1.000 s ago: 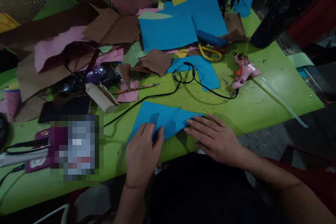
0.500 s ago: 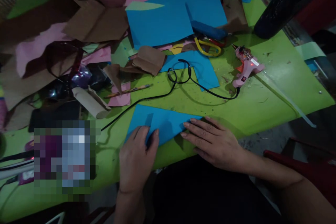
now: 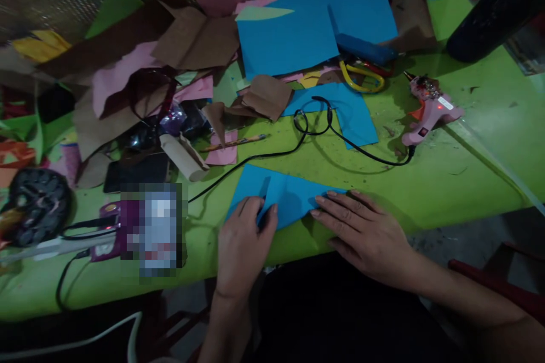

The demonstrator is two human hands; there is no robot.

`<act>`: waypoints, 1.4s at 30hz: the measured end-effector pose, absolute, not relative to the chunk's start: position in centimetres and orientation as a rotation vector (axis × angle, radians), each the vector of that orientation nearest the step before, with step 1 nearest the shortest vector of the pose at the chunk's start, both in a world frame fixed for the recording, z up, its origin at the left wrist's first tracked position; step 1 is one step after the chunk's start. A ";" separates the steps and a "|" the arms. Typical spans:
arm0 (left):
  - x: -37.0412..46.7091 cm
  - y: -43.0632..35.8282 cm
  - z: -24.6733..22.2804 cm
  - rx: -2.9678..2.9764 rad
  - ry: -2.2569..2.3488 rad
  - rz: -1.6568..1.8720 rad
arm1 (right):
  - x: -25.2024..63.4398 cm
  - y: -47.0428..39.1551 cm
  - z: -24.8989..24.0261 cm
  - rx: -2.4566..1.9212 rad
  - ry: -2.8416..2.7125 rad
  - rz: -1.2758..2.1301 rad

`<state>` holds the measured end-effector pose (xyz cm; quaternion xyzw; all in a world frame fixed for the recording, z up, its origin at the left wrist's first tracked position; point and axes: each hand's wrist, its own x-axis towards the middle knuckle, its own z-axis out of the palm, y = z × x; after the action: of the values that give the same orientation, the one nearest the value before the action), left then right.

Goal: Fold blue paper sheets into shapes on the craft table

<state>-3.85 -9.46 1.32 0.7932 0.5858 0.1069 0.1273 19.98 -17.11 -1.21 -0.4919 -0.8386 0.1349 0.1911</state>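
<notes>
A piece of blue paper (image 3: 293,193), tapering to a point at the right, lies near the front edge of the table. At its left part, my left hand (image 3: 244,238) is closed, with thumb and curled fingers gripping the paper beside a narrow raised fold. My right hand (image 3: 364,227) rests flat with fingers stretched over the pointed right end. Beyond the paper runs the black cord (image 3: 264,154) of a pink glue gun (image 3: 432,116), which stands to the right with a red light lit.
Paper scraps, large blue sheets (image 3: 289,39), brown paper (image 3: 200,39) and yellow-handled scissors (image 3: 361,79) crowd the back. A cardboard tube (image 3: 183,156), a pencil (image 3: 238,142) and a dark phone-like slab (image 3: 136,173) lie left. A purple power strip (image 3: 106,241) sits near a blurred-out item.
The view has swung left, so the table's contents sit further right and more of its left end shows. Both hands stay at about the same places on the blue paper.
</notes>
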 end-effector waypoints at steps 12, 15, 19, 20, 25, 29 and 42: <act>-3.7 -9.3 1.6 2.247 1.751 0.250 | 19.7 -16.9 -0.9 -1.400 -2.308 0.367; -3.6 -9.2 1.7 2.218 1.756 0.209 | 19.7 -16.9 -0.8 -1.412 -2.315 0.352; -3.6 -9.1 1.6 2.221 1.756 0.205 | 19.6 -16.9 -0.8 -1.420 -2.316 0.341; -3.6 -9.0 1.5 2.225 1.755 0.205 | 19.6 -16.9 -0.8 -1.422 -2.312 0.340; -3.7 -9.0 1.4 2.250 1.747 0.187 | 19.6 -16.9 -0.8 -1.426 -2.322 0.327; -3.6 -9.1 1.4 2.282 1.755 0.149 | 19.6 -16.8 -0.7 -1.426 -2.327 0.307; -3.8 -9.8 0.3 2.340 1.766 0.502 | 19.6 -16.8 -0.7 -1.468 -2.326 0.322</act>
<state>-3.78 -9.77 0.31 0.7840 0.5916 0.1683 0.0837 19.65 -16.83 -0.68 -0.5210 -0.8253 0.1143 0.1851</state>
